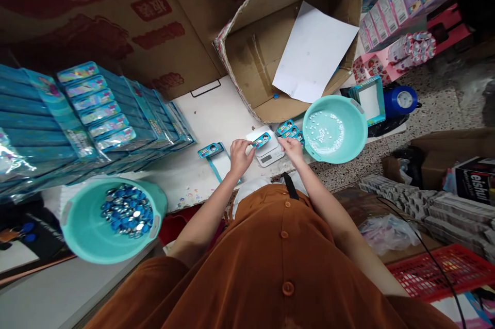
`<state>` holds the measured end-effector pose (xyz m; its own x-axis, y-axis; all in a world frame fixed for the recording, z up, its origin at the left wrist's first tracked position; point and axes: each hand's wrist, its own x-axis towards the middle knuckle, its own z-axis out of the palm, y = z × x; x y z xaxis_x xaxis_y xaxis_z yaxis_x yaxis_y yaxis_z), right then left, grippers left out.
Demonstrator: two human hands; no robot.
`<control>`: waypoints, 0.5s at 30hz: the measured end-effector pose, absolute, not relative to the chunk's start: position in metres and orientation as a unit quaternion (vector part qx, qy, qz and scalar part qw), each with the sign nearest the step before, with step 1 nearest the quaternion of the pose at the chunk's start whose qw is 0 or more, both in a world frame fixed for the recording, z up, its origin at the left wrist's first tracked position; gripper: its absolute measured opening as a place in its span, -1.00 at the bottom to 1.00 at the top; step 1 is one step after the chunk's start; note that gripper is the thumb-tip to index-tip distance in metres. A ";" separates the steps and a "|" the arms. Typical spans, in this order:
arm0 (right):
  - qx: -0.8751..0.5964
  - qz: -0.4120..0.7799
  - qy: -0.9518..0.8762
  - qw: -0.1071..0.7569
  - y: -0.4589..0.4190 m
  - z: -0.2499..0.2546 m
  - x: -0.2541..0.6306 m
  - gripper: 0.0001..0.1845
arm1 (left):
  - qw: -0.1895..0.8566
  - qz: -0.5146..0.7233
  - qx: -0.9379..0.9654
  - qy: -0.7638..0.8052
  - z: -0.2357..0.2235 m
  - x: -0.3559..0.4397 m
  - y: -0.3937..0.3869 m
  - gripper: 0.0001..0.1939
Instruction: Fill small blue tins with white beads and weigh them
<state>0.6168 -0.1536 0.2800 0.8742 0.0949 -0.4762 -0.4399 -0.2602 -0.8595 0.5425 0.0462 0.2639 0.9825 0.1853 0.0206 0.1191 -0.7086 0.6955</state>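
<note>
The left hand (240, 158) pinches a small blue card (262, 140) just above a white digital scale (266, 153) on the desk (216, 117) — the right hand (292, 149) sits just beside it, near a short row of matching cards (288, 128). A teal basin (358, 130) of white beads (325, 130) stands to the right, and another teal basin (83, 236) of blue-and-silver discs (127, 210) stands to the left — both within the person's reach.

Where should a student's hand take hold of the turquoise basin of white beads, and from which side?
Probably best at the moulded handle of the turquoise basin, coming from above on the side facing the right hand. That handle stands out from the round rim and lies nearest that hand, while the white beads sit inside, clear of it.
</note>
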 end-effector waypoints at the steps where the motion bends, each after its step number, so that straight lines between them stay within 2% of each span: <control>1: -0.781 0.223 0.087 0.576 -0.148 0.281 0.620 -0.55 | 0.371 0.043 0.924 0.082 0.264 0.541 0.047 -0.84; 5: -0.859 0.192 -0.022 0.474 -0.124 0.287 0.632 -0.54 | 0.363 0.040 0.927 0.084 0.264 0.536 0.050 -0.82; 11: -0.923 0.190 -0.110 0.315 -0.099 0.299 0.641 -0.63 | 0.359 0.058 0.927 0.093 0.267 0.535 0.053 -0.81; 15: -0.943 0.170 -0.076 0.275 -0.103 0.301 0.641 -0.55 | 0.362 0.060 0.925 0.097 0.269 0.535 0.053 -0.82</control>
<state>0.6410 -0.1029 0.3010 0.9303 0.2378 -0.2792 0.0501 -0.8366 -0.5456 0.5351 0.0532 0.2687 0.9741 0.2224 0.0417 0.1349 -0.7187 0.6821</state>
